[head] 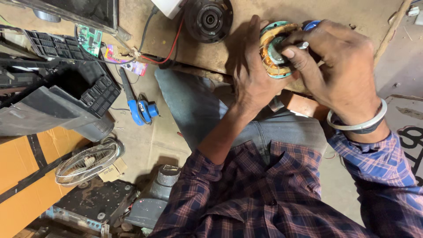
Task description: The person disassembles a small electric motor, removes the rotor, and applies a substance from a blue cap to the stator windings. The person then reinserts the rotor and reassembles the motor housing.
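wooden bench (352, 13) under both hands, cluttered workshop floor (145, 141) below

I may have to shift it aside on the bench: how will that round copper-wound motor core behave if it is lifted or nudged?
The motor core, cradled by the left hand, looks dense with copper windings and metal, so probably heavy for its size. Its round rim suggests it could roll if set on edge. The fine exposed wire may scratch easily under the right hand.
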Demonstrator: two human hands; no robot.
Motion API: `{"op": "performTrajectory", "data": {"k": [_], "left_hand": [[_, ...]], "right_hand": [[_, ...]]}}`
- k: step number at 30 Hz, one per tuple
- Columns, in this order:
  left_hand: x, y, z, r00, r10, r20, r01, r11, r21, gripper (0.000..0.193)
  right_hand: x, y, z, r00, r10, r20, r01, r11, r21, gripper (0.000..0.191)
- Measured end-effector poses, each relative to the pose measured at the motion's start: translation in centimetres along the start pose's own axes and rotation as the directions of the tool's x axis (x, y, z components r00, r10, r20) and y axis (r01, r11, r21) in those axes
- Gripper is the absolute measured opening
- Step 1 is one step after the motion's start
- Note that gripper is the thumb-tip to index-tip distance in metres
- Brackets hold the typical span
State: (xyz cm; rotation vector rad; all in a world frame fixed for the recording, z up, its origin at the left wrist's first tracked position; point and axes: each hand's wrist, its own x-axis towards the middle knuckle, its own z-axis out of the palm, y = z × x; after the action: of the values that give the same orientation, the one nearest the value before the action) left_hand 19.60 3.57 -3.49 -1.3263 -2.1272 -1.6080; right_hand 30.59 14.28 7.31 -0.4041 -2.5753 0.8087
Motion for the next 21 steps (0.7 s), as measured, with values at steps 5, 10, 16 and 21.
{"op": "performTrajectory", "data": {"k": [5, 10, 16, 21], "left_hand": [[-0.6, 0.0, 0.1, 0.998, -0.055, 0.028, 0.056, 0.998, -0.011, 0.114], [-1.2, -0.4, 0.5, 0.99, -0.104, 0.095, 0.114, 0.988, -0.104, 0.118], [-1.0, -0.4, 0.7, 0.992, -0.092, 0.091, 0.102, 0.989, -0.106, 0.122], [-1.2, -0.5, 0.8, 0.993, -0.084, 0.081, 0.092, 0.992, -0.091, 0.119]], "right_hand": [[-0.5, 0.1, 0.6, 0.994, -0.094, -0.058, 0.088, 0.992, -0.092, 0.016], [-1.2, 0.5, 0.7, 0.993, -0.093, -0.074, 0.086, 0.992, -0.091, 0.015], [-1.3, 0.9, 0.7, 0.996, -0.023, -0.084, 0.013, 0.993, -0.122, 0.019], [-2.4, 1.5, -0.2, 0.982, 0.039, -0.187, -0.049, 0.997, -0.051, 0.023]]}}
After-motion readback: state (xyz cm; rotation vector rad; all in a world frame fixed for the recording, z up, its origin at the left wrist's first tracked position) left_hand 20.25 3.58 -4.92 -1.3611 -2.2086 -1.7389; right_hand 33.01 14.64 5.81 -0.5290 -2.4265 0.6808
